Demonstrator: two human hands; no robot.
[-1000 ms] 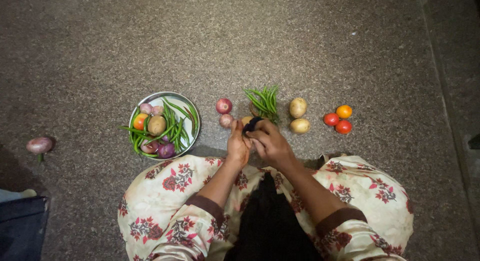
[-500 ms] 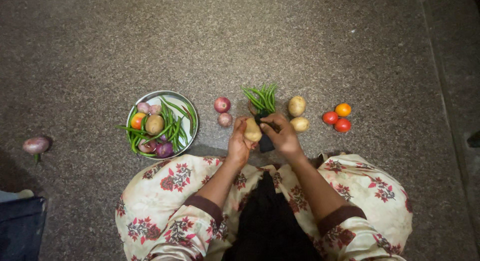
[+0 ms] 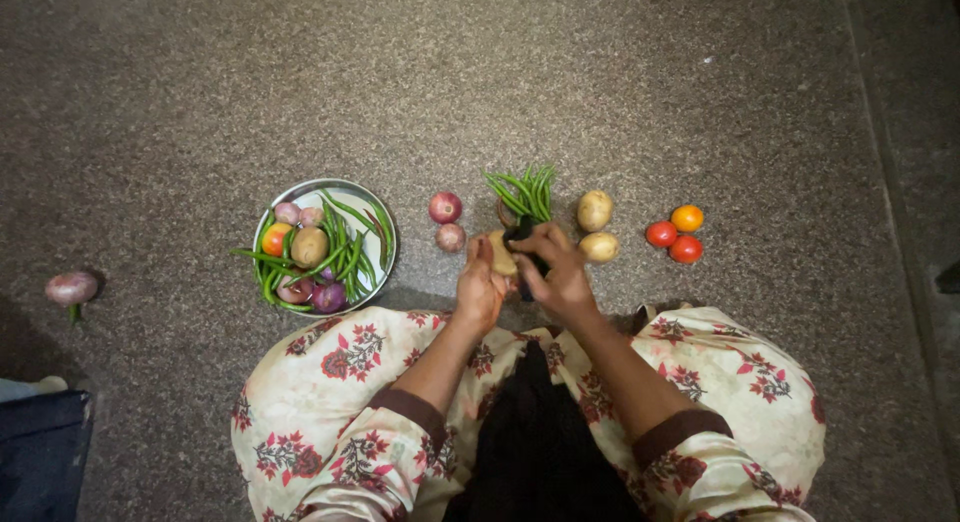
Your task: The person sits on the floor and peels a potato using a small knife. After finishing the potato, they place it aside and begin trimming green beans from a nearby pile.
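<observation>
the left hand (image 3: pixel 480 287) grips a potato (image 3: pixel 500 254) above the lap; the right hand (image 3: pixel 556 272) closes on a dark peeler (image 3: pixel 522 232) (blade hidden) against it. the round potato could slip, letting the blade catch a finger.

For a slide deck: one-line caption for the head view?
Left hand holds a potato, right hand a dark tool, between plate and tomatoes.
</observation>
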